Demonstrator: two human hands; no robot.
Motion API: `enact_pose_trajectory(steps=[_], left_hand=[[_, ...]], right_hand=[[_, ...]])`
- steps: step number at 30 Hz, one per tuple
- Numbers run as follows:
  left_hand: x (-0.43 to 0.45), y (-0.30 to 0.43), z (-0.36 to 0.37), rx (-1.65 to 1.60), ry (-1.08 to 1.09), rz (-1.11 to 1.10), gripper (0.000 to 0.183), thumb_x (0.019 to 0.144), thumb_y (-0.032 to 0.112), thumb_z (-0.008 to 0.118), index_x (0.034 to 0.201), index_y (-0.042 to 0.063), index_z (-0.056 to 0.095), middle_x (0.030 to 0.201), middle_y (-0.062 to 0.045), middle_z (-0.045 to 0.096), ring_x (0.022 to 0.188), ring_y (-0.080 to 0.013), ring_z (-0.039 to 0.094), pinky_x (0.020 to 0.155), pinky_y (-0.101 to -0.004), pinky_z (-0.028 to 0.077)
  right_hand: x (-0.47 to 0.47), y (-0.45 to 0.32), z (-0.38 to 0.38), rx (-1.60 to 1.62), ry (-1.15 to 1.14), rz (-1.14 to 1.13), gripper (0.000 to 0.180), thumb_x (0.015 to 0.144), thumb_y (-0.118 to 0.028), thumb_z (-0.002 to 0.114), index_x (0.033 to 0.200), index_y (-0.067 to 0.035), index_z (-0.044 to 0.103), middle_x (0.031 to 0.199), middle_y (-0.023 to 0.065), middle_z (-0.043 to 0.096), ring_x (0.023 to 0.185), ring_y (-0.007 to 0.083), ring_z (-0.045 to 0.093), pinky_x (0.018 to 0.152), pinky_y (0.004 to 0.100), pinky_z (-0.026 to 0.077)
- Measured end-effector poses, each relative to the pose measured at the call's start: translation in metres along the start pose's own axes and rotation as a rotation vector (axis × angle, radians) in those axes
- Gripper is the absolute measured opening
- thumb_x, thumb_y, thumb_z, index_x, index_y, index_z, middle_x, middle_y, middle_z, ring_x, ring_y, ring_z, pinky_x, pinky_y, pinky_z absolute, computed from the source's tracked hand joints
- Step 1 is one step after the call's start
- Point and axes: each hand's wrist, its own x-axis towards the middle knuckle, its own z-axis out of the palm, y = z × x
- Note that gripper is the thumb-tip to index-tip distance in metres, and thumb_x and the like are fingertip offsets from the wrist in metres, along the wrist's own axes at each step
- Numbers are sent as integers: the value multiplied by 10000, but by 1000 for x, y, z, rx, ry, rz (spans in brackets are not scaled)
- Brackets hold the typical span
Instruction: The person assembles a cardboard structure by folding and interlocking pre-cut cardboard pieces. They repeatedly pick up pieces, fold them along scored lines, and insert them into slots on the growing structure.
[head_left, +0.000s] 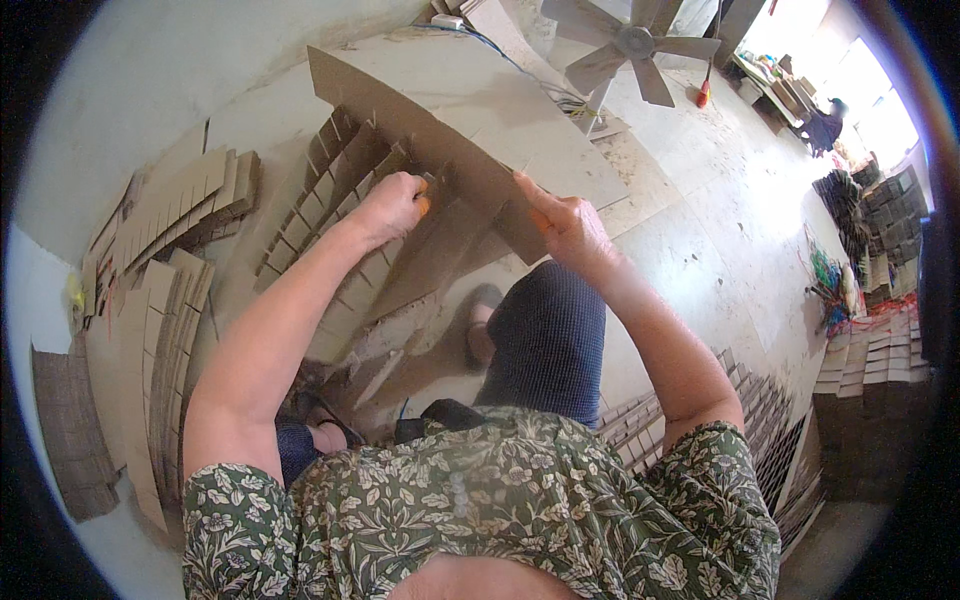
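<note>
A long brown cardboard strip (420, 127) stands on edge, slanting across the space before me. My right hand (570, 229) grips its near right end, thumb and fingers on either side. Beneath and left of it, several slotted cardboard strips (315, 199) stand in rows, with thin tabs poking up between them. My left hand (391, 204) has its fingers closed at the upper edge of one slotted strip, close to the long strip. Orange coverings show on fingers of both hands. The lower edges where the strips meet are partly hidden by my left hand and forearm.
Stacks of slotted cardboard (187, 202) lie at left, and more stacks (862, 420) at right. A large flat sheet (480, 90) lies beyond the strip. A standing fan (634, 45) is ahead, with cables (574, 105) near its base. One person (823, 127) is far right.
</note>
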Motion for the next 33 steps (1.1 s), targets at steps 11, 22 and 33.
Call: enact_pose_trajectory(steps=[11, 22, 33], left_hand=[[-27, 10, -31, 182, 532, 72, 267, 827, 237, 650, 981, 20, 650, 906, -185, 647, 854, -338, 622, 743, -417, 495], [0, -50, -28, 105, 110, -49, 239, 766, 78, 595, 953, -68, 625, 823, -275, 612, 784, -377, 618, 722, -425, 466], [-41, -36, -53, 87, 89, -314, 233, 807, 110, 591, 982, -38, 635, 827, -229, 649, 757, -312, 642, 690, -391, 489]], right_hand=[[-4, -1, 0, 21, -21, -6, 535, 774, -22, 558, 1298, -108, 490, 851, 195, 633, 698, 386, 615, 593, 437, 501], [5, -6, 5, 40, 4, -29, 515, 776, 0, 548, 1282, -81, 502, 849, 198, 627, 688, 396, 609, 591, 442, 493], [14, -14, 22, 117, -78, -65, 472, 767, 2, 549, 1234, -72, 551, 776, 187, 614, 653, 371, 607, 580, 428, 496]])
